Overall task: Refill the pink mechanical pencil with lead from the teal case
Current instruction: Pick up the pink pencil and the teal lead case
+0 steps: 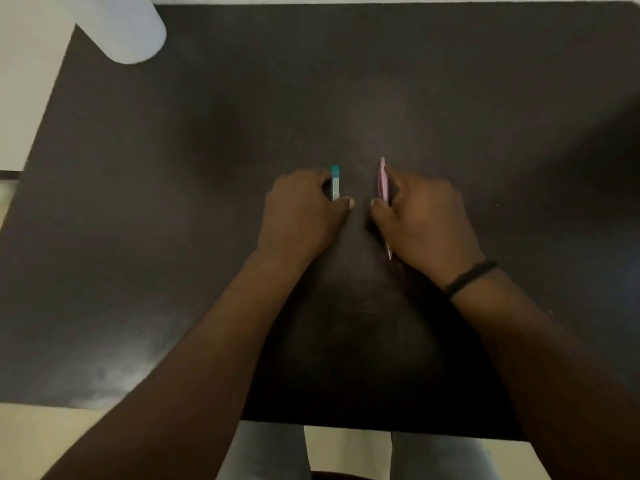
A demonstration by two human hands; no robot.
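Near the middle of the dark table, my left hand grips the teal lead case between thumb and fingers; the case points away from me with its teal cap at the far end. A little to its right, my right hand holds the pink mechanical pencil, which runs lengthwise away from me. The pencil's far end sticks out past my fingers, and its near tip shows below my palm. Both things are at or just above the tabletop; I cannot tell which. A narrow gap separates my two hands.
A white cylindrical object stands at the table's far left corner. My legs in grey trousers show below the near table edge. A black band circles my right wrist. Light floor surrounds the table on the left.
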